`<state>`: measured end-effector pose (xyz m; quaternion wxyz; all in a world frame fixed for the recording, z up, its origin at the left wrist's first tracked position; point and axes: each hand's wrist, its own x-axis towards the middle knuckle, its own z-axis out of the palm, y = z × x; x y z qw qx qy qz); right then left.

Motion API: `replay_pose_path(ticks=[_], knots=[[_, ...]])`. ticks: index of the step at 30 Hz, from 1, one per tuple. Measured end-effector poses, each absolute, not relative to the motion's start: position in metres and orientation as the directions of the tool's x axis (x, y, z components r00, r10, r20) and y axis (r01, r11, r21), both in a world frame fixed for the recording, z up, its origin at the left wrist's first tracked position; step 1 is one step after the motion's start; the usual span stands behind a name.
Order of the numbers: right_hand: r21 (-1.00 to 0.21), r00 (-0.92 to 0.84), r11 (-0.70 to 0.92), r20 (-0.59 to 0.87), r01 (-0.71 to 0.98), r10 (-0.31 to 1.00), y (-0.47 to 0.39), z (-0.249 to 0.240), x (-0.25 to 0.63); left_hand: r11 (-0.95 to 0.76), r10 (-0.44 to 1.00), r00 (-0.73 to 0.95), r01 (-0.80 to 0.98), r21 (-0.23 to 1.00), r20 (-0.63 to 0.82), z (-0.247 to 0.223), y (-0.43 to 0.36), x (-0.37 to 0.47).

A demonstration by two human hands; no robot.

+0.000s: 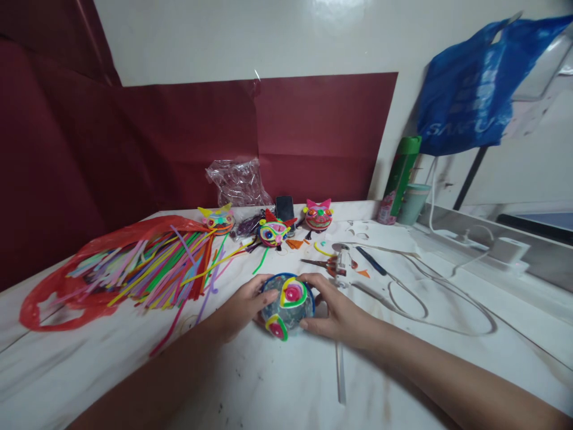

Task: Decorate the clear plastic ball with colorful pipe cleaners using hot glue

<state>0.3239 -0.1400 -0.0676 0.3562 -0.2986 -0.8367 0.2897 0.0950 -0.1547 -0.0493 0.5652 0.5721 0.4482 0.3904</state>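
Note:
Between my two hands is a round grey craft ball [274, 309] with a blue rim and two eye shapes of pink, yellow, white and green strips stuck on it. My left hand [249, 301] grips its left side, the thumb lying across the grey surface. From the right, my right hand [331, 307] holds it with fingers at the top edge and thumb low on the side. A clear glue stick [341, 373] lies on the table below my right hand. Beyond that hand are a glue gun [344, 264] and dark-bladed scissors [319, 263].
Colourful pipe cleaners [152, 272] spill from a red plastic bag [49, 316] at left. Several decorated animal heads, one with pink ears [318, 216], stand behind near a phone [285, 209]. Looping cables [421, 298], a power adapter [508, 251] and a green spray can [400, 179] are at right.

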Motion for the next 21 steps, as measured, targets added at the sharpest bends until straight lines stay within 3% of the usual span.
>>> replay_pose_path(ticks=[21], knots=[[-0.685,-0.577,0.662,0.420,0.305,0.701,-0.1407,-0.0658,0.3244,0.004,0.955,0.293,0.127,0.992,-0.042,-0.0516,-0.1525,0.0925]])
